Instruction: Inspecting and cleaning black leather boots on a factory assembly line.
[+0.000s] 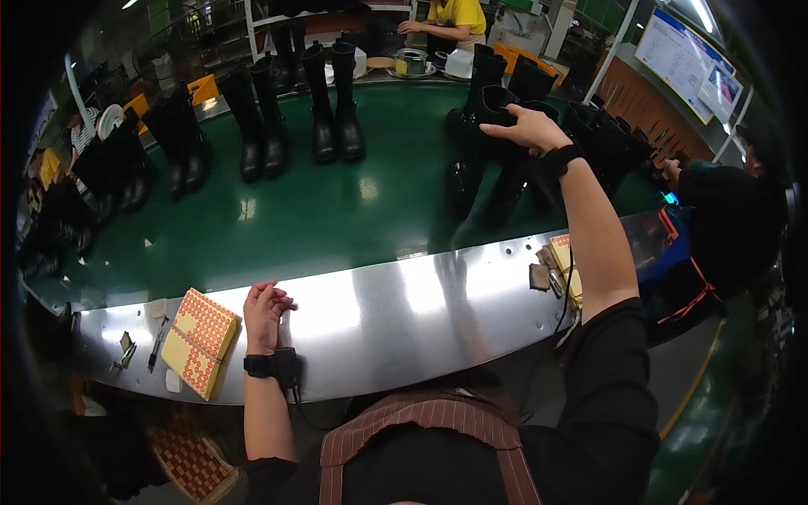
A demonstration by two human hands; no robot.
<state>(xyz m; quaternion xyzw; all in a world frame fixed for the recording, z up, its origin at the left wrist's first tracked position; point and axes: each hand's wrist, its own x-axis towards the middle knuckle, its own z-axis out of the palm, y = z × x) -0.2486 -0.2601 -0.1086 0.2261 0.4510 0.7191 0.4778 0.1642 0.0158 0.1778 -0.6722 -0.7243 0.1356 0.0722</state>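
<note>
My right hand (535,129) reaches over the green conveyor belt (337,227) and grips the top edge of a tall black boot (475,139), thumb on the near side. Several more black boots stand close around it, so their outlines run together. My left hand (265,313) rests on the shiny metal ledge (370,307) along the belt, fingers loosely bent and apart, with nothing in them that I can see. Beside it lies a stack of yellow sheets with red round marks (200,341), tied with a band.
Pairs of black boots (337,135) stand along the belt to the left. A pen (157,345) and small bits lie on the ledge's left end; another yellow stack (566,261) is at the right. A co-worker in black (732,202) is at the right, one in yellow (454,21) across.
</note>
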